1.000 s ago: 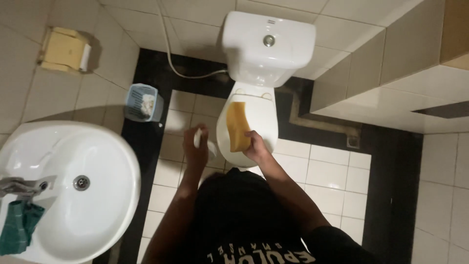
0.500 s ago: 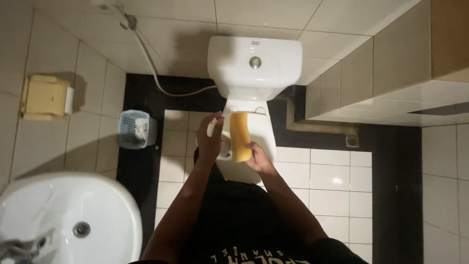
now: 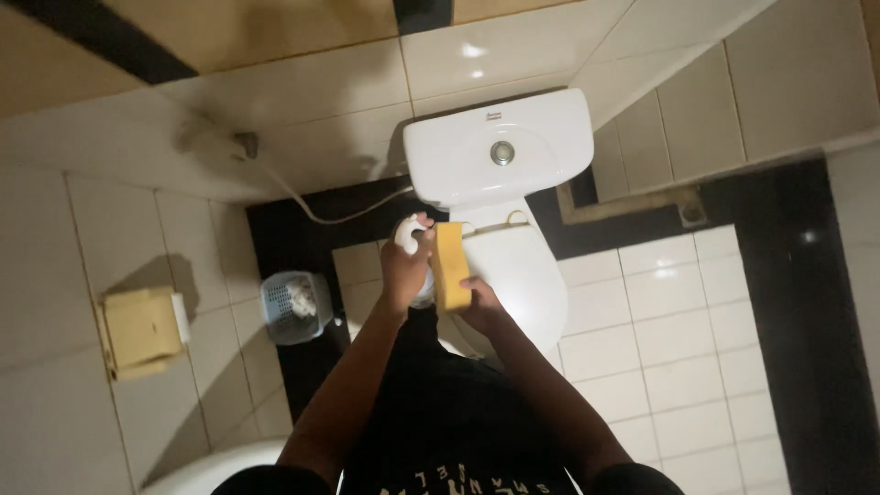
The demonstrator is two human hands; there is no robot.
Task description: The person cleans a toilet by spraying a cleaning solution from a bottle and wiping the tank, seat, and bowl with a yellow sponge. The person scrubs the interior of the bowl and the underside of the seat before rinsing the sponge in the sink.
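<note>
A person is standing over a white toilet (image 3: 513, 275) in a tiled bathroom, seen from a camera on their head that is looking straight down at both bare arms. The left hand (image 3: 406, 268) is curled around a small white spray bottle (image 3: 410, 240), its nozzle end poking up above the knuckles; whether a finger is resting on the trigger cannot be told. The right hand (image 3: 480, 302) is pinching the lower end of a yellow rectangular sponge (image 3: 450, 266), holding it upright just beside the bottle, above the left edge of the closed toilet lid (image 3: 522, 266). The two hands are sitting close together, nearly touching, in front of the white cistern (image 3: 500, 151) with its round flush button (image 3: 501, 152). To the left, on the dark floor strip, a small pale blue basket (image 3: 295, 307) is standing, a thin hose (image 3: 312, 206) is running down the wall, and a yellowish paper holder (image 3: 142, 330) is hanging on the wall tiles. The rim of a white basin (image 3: 220, 472) is showing at the bottom edge. As a judgement: the sponge is being gripped only at one end, so it could slip and drop onto the lid or floor; the nozzle's direction is unclear, so spray could be missing the sponge and wetting the tiles, making them slippery underfoot.
</note>
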